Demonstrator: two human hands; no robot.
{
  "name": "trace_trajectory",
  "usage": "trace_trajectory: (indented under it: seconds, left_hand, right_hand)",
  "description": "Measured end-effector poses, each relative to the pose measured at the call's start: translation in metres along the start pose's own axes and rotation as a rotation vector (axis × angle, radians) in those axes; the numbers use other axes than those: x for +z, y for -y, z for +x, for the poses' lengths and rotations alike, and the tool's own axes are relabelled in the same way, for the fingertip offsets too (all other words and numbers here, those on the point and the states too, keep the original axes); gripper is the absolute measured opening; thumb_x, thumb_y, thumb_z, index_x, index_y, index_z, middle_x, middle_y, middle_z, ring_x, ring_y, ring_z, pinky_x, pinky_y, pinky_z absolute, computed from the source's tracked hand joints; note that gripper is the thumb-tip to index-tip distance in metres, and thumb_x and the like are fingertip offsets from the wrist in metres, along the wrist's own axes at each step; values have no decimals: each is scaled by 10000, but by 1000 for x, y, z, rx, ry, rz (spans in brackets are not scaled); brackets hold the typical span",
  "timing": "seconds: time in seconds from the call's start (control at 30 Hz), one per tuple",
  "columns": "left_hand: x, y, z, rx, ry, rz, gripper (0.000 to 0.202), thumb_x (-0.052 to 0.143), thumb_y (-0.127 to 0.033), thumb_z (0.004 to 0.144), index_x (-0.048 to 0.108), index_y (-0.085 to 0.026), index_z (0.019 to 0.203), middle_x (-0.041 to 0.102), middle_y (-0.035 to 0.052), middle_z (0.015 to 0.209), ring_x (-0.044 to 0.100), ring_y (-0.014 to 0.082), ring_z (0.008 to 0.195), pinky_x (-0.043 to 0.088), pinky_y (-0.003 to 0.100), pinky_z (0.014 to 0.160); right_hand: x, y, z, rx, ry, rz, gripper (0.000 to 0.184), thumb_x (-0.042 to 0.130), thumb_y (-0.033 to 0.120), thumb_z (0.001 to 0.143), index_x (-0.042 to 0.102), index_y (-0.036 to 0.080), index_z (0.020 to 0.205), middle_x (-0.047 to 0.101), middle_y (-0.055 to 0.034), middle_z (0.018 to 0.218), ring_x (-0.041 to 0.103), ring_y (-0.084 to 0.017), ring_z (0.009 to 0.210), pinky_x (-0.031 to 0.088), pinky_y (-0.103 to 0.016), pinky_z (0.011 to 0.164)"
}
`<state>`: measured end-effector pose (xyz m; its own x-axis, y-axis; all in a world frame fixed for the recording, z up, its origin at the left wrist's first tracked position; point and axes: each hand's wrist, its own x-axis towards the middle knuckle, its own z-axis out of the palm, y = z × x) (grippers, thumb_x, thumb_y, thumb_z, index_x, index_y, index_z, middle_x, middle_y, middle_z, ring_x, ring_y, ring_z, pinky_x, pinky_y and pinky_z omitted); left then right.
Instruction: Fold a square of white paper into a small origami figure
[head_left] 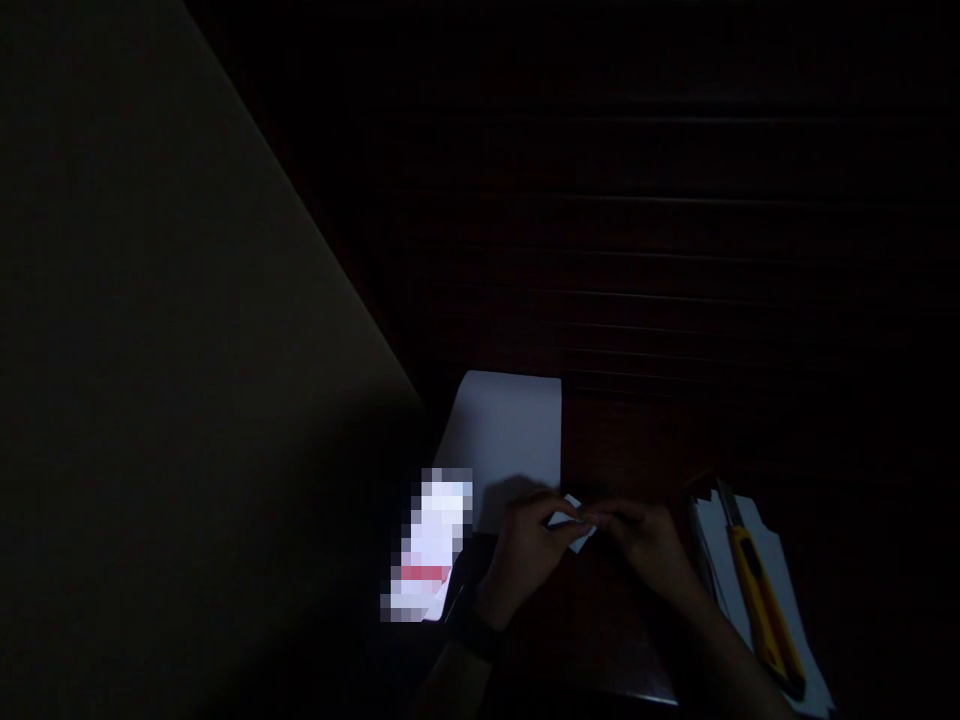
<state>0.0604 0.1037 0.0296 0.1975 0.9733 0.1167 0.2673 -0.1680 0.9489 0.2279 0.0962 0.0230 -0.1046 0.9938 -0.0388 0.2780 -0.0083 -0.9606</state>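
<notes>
The scene is very dark. My left hand (525, 545) and my right hand (649, 545) meet over a dark wooden table (622, 440). Both pinch a small white piece of paper (574, 525) between their fingertips. The paper looks folded, and most of it is hidden by my fingers. A dark band sits on my left wrist. A larger white sheet (510, 430) lies flat just behind my left hand.
A yellow utility knife (761, 595) lies on a stack of white papers (739, 575) to the right of my right hand. A bright blurred screen (431, 550) glows left of my left hand. A pale wall (150, 350) fills the left side.
</notes>
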Motion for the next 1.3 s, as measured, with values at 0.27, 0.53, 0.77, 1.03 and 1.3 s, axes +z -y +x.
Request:
trace_trajectory:
  seconds: [0.27,0.53,0.77,1.03,1.3]
  left_hand:
    - [5,6,-1,54,-41,90,72,647,-184,737,703,-228,723,639,22,749,577,158,700,432,249,609]
    - [5,2,-2,33,-35,117,99,619,-226,764,711,-231,729,640,25,745,577,157,697,422,247,613]
    - [11,7,-1,-96,-89,24,94,663,-315,719,687,-226,734,677,2,739,611,163,686,444,246,617]
    - [13,12,-1,-191,-124,-166,137,689,-280,684,644,-192,778,665,8,756,614,164,703,463,229,600]
    - [12,17,-1,-217,-87,-342,195,714,-272,661,616,-160,787,646,28,749,603,153,683,470,229,594]
  right_hand:
    - [-4,1,1,-18,22,-32,138,585,300,779,713,252,794,723,-6,817,661,-215,765,499,-312,725]
    - [-1,6,0,-26,-25,-16,134,587,286,771,713,240,760,724,-18,792,662,-214,738,497,-312,711]
    - [1,4,3,14,-78,-5,124,592,281,766,696,215,749,717,-24,770,653,-209,727,484,-304,689]
    - [2,4,4,65,-122,4,95,633,281,744,686,202,734,710,-23,738,643,-201,705,469,-293,672]
    - [3,-1,5,90,-147,99,125,658,303,728,675,180,732,694,-31,722,614,-186,680,460,-280,643]
